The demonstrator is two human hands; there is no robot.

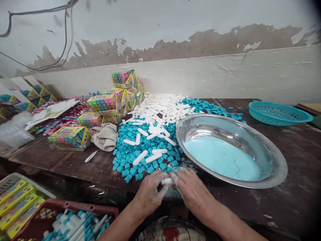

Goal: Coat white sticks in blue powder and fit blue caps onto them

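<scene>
Dark wooden table carries a steel basin (blue powder inside), caps, boxes.

Both hands meet at the table's near edge: the left hand and right hand pinch 1 small white tube between their fingertips. At 12 o'clock from them lies a heap of teal caps strewn with white tubes. At 2 o'clock sits a steel basin holding pale blue powder.

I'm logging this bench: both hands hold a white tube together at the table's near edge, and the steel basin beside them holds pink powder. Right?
Not quite. The head view shows the steel basin holds light blue powder, not pink. The rest stands: left hand and right hand hold a white tube together at the table's near edge.
</scene>
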